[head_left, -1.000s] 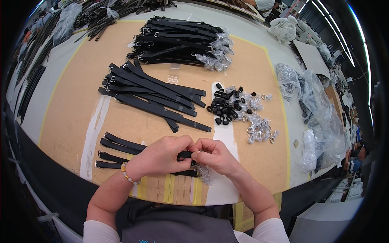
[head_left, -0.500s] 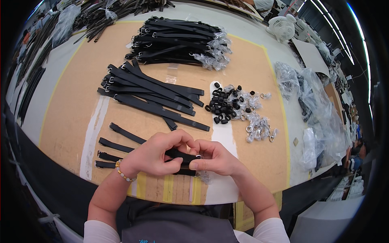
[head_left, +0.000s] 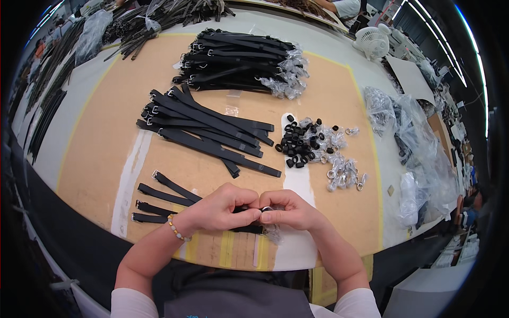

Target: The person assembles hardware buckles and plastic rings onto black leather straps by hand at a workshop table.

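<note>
Meeting in the head view near the close edge of the tan work board [head_left: 95,175], the left hand [head_left: 222,208] and right hand [head_left: 290,211] had their fingertips touching or nearly so. The left thumb and fingers were closed on a black strap [head_left: 242,209], mostly hidden inside the grip. The right thumb and fingers pinched at the same strap's end, where a small silvery metal piece [head_left: 266,209] showed between the hands; exactly which part each fingertip pressed could not be told. A beaded bracelet [head_left: 175,228] circled the left wrist.

Left of the hands, four buckled strap ends [head_left: 154,208] fanned out on the board, some passing under the left forearm and hand. Below the fingers, another strap end [head_left: 249,229] poked out beside a clear plastic wrapping [head_left: 273,233]. Farther up lay a loose pile of buckled black straps [head_left: 212,127], and beyond it a thicker bundle of straps [head_left: 238,55] with plastic-wrapped ends at its right. Ahead and to the right of the hands sat a heap of small black loops [head_left: 297,146], next to plastic-wrapped metal rings [head_left: 344,175]. A large clear plastic bag [head_left: 427,143] rested at the right, and a white fan [head_left: 372,42] stood beyond.
</note>
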Action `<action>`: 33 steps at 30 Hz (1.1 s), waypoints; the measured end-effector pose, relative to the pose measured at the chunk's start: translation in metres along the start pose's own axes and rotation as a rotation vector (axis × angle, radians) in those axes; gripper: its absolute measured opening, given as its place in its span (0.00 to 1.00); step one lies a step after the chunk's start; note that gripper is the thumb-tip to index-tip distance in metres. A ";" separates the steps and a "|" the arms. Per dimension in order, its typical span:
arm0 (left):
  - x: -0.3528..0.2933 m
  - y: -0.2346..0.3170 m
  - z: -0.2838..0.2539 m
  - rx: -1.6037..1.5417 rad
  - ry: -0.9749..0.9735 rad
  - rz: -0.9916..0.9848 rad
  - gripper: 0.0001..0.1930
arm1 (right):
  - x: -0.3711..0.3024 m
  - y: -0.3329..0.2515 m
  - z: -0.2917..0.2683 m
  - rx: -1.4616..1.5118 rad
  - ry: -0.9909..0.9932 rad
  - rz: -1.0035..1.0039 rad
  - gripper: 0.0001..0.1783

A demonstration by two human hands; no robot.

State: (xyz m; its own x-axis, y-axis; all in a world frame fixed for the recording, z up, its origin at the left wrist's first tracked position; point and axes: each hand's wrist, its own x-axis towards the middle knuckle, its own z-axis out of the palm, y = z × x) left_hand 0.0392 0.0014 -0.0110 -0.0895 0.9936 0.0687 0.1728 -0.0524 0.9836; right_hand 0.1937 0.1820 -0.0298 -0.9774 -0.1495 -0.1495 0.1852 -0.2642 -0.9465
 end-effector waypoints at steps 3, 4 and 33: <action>0.001 0.006 0.001 -0.104 0.011 -0.043 0.12 | -0.001 -0.004 -0.002 0.042 -0.038 -0.019 0.12; 0.001 0.007 0.001 -0.094 0.009 -0.054 0.14 | -0.001 -0.008 -0.005 -0.021 -0.028 -0.011 0.12; 0.008 -0.003 -0.023 0.043 0.218 -0.080 0.10 | 0.019 0.003 -0.045 -0.953 0.921 -0.175 0.09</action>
State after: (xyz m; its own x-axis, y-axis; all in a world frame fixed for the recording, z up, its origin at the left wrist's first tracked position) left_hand 0.0153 0.0072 -0.0095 -0.3133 0.9492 0.0295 0.1975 0.0348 0.9797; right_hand 0.1706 0.2212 -0.0480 -0.7627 0.6106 0.2132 0.2770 0.6062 -0.7455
